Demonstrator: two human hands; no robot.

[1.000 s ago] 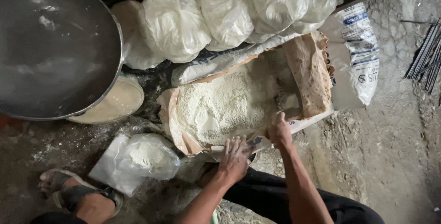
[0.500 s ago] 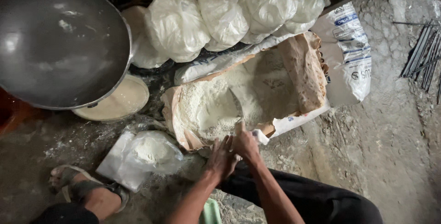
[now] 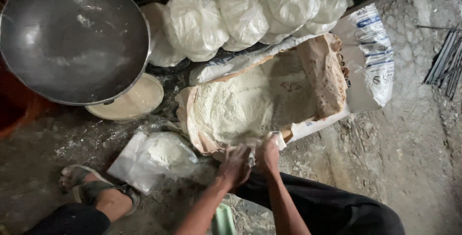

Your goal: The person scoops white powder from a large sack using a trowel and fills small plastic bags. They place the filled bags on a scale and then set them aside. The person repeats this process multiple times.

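Flour sack (image 3: 269,95) lies open on the rough ground in front of the person, its brown paper lining peeled back around a mound of pale, coarse flour (image 3: 240,107). Both hands meet at the near lip of the sack: the left hand (image 3: 235,163) curls over the edge with its fingers bent down and closed on the folded paper, and the right hand (image 3: 267,152) is clenched just beside it on a bunched bit of the white outer layer.

Judging by its bulk, the sack is heavy and slumps; the paper lining is thin and likely to tear if pulled at one spot, so a grip on the doubled rim, both layers together, looks safest. The flour itself is loose and will spill over any low edge.

To the left, a small clear plastic bag (image 3: 166,155) partly filled with flour rests on the ground near a sandalled foot (image 3: 91,191). Filled white bags (image 3: 240,13) are stacked behind the sack, beside a large metal wok (image 3: 72,37).
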